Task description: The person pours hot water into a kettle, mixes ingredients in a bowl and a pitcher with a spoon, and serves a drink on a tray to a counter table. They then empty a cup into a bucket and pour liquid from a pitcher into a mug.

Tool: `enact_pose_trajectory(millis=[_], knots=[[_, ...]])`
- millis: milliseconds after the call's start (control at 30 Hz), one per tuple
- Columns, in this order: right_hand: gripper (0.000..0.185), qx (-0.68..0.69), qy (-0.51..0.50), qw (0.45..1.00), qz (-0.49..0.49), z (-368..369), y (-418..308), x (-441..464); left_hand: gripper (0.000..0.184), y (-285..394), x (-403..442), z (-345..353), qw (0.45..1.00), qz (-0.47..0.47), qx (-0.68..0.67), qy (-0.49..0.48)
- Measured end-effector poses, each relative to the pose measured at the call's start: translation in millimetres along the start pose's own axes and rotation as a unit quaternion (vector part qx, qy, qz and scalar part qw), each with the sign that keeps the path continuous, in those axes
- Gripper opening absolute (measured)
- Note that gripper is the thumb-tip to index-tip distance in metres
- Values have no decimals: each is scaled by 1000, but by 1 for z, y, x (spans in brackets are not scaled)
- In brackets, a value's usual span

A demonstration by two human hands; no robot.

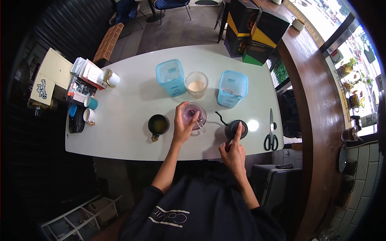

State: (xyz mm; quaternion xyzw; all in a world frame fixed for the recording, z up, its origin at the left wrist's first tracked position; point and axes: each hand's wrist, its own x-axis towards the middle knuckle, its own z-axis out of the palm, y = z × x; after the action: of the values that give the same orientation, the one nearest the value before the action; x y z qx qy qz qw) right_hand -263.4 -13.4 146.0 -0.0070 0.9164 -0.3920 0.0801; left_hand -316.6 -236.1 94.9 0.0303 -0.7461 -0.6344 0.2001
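My left hand is wrapped around a clear glass jug with a small glass handle; its inside looks faintly purple. My right hand is at a black gooseneck kettle, index finger stretched over the lid and the other fingers curled at the near side, where the handle is hidden. The kettle's thin spout points away to the left. Left of my left hand stands a dark cup with yellowish-green liquid. Beyond the jug is a clear plastic cup with beige contents, between two blue translucent tubs.
Black-handled scissors lie at the right end of the white table. Dark boxes stand at the far right corner. Along the left edge are a white canister, a teal cup and a white cup. A wooden counter runs along the right.
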Motion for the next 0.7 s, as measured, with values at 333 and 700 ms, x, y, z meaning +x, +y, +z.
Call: enact_pose_trajectory(millis=[333, 700], knots=[[100, -134, 42, 990, -10, -11, 20, -9, 60, 35, -6, -97, 978, 90, 185, -39], [94, -96, 173, 980, 17, 17, 23, -4, 86, 5, -6, -138, 972, 13, 206, -116]])
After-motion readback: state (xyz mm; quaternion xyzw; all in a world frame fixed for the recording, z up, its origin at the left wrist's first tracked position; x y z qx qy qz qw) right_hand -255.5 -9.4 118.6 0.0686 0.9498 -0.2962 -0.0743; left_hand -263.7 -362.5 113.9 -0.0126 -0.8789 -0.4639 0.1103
